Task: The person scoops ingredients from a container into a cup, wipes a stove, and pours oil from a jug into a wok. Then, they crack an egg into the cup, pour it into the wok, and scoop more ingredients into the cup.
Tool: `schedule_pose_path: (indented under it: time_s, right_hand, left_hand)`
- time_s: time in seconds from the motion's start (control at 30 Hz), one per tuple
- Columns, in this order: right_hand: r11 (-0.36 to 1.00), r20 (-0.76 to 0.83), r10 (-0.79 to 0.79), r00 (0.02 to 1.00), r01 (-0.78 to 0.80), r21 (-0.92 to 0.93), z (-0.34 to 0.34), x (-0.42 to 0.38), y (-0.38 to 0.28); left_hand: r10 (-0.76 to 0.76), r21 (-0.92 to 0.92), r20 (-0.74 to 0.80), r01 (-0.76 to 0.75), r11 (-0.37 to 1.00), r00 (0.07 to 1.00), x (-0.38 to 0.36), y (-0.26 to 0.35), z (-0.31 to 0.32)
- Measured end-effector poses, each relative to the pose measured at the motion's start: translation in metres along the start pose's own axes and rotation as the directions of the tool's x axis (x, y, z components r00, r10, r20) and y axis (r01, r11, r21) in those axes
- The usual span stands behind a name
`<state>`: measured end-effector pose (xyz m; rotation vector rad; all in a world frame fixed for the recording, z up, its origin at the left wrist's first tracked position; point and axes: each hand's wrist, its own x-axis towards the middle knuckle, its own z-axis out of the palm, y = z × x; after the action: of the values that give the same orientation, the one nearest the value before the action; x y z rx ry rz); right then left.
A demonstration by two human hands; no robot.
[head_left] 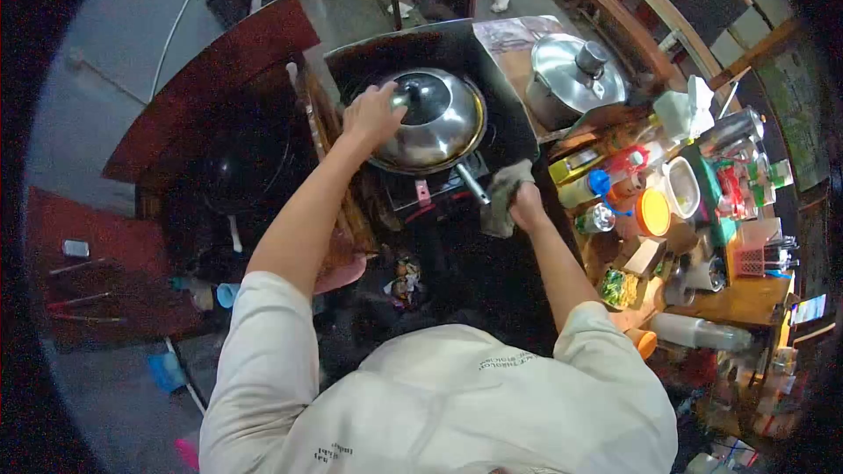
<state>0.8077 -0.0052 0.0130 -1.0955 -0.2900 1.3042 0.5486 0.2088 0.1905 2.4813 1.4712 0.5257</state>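
A wok (480, 127) stands on the stove, covered by a domed metal lid (443, 139) with a dark glass centre. My left hand (376, 114) reaches over the lid from the left, its fingers closed around the knob at the top. The wok's metal handle (473, 184) points toward me and to the right. Bunched in my right hand (526, 205) is a grey-green cloth (503, 200), which hangs just right of the handle's end. Part of the right fingers is hidden behind the cloth.
A lidded metal pot (562, 92) sits behind on the right. The right-hand counter (742, 303) carries bottles, an orange-lidded jar (652, 211), a white container (681, 186) and chopped greens (619, 288). On the left is another dark pan (237, 171), with a wooden board (329, 149) between.
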Motion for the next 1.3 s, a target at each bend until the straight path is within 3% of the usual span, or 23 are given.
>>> schedule_pose_path:
  time_s: [0.1, 0.17, 0.2, 0.23, 0.3, 0.37, 0.43, 0.5, 0.57, 0.6, 0.7, 0.77, 0.87, 1.03, 1.13, 1.2, 1.23, 1.27, 1.3]
  right_hand:
    - [0.999, -0.048, 0.035, 0.998, -0.034, 0.022, 0.027, 0.074, -0.001]
    - [0.979, -0.044, 0.012, 0.999, -0.002, 0.203, 0.052, 0.101, 0.003]
    - [0.997, -0.034, 0.064, 0.997, -0.062, 0.047, 0.022, 0.131, 0.015]
    - [0.997, -0.031, 0.061, 0.998, -0.06, 0.053, 0.017, 0.146, 0.021]
    - [0.972, 0.092, 0.213, 0.973, -0.221, 0.084, 0.013, 0.169, 0.033]
    - [0.971, 0.085, 0.204, 0.975, -0.212, 0.114, -0.001, 0.191, 0.043]
    - [0.968, 0.132, 0.249, 0.959, -0.251, -0.005, 0.006, 0.169, 0.02]
    - [0.977, 0.172, 0.214, 0.962, -0.211, -0.035, 0.003, 0.171, 0.022]
    - [0.995, 0.305, 0.063, 0.95, -0.039, -0.086, -0.004, 0.16, 0.029]
    - [0.989, 0.162, 0.131, 0.978, -0.119, -0.082, 0.01, 0.14, 0.019]
    - [0.988, 0.235, 0.082, 0.968, -0.048, -0.145, 0.005, 0.128, 0.032]
    - [0.996, 0.171, 0.079, 0.982, -0.069, -0.059, 0.009, 0.123, 0.041]
    - [0.981, 0.33, 0.083, 0.94, -0.135, 0.138, -0.003, 0.127, 0.047]
    - [0.967, 0.268, 0.166, 0.949, -0.21, 0.143, 0.014, 0.093, -0.003]
    - [0.983, 0.449, 0.134, 0.883, -0.177, 0.053, -0.03, 0.093, -0.032]
    - [0.995, 0.301, 0.087, 0.95, -0.099, 0.024, 0.004, 0.062, -0.063]
    - [0.998, 0.198, 0.06, 0.978, -0.057, -0.02, 0.043, 0.029, -0.093]
    - [0.997, 0.092, 0.032, 0.995, -0.025, -0.071, 0.082, -0.003, -0.124]
    - [0.992, 0.067, 0.043, 0.997, -0.034, -0.125, 0.133, -0.039, -0.141]
  left_hand:
    - [-0.055, 0.116, -0.026, 0.058, 0.992, 0.998, 0.039, 0.011, 0.034]
    - [-0.122, 0.134, 0.128, 0.104, 0.985, 0.984, 0.054, 0.012, 0.046]
    - [-0.118, 0.159, 0.164, 0.092, 0.983, 0.979, 0.058, 0.013, 0.048]
    - [-0.115, 0.165, 0.161, 0.088, 0.982, 0.98, 0.061, 0.011, 0.052]
    - [-0.085, 0.104, 0.086, 0.076, 0.992, 0.993, 0.064, 0.005, 0.061]
    - [-0.11, 0.084, 0.088, 0.102, 0.991, 0.99, 0.066, 0.015, 0.053]
    - [-0.161, -0.015, 0.148, 0.165, 0.986, 0.976, 0.072, 0.012, 0.056]
    - [-0.177, 0.012, 0.155, 0.177, 0.984, 0.972, 0.078, 0.012, 0.056]
    - [-0.125, 0.024, 0.175, 0.123, 0.992, 0.977, 0.081, 0.007, 0.059]
    - [-0.113, 0.005, 0.16, 0.114, 0.994, 0.981, 0.08, 0.005, 0.061]
    - [-0.065, -0.004, 0.246, 0.068, 0.998, 0.967, 0.077, 0.005, 0.051]
    - [-0.088, -0.022, 0.206, 0.094, 0.995, 0.975, 0.072, 0.006, 0.048]
    - [-0.024, -0.084, 0.168, 0.039, 0.996, 0.986, 0.072, 0.007, 0.046]
    - [0.03, -0.121, 0.126, -0.015, 0.993, 0.992, 0.075, 0.02, 0.018]
    - [0.154, -0.172, 0.048, -0.144, 0.975, 0.987, 0.069, 0.021, -0.012]
    - [0.207, -0.099, 0.005, -0.205, 0.974, 0.978, 0.065, 0.024, -0.041]
    - [0.185, -0.137, 0.123, -0.168, 0.976, 0.975, 0.061, 0.03, -0.069]
    - [0.182, -0.141, 0.093, -0.168, 0.976, 0.979, 0.061, 0.024, -0.076]
    - [0.287, -0.106, 0.011, -0.284, 0.953, 0.958, 0.055, 0.014, -0.106]
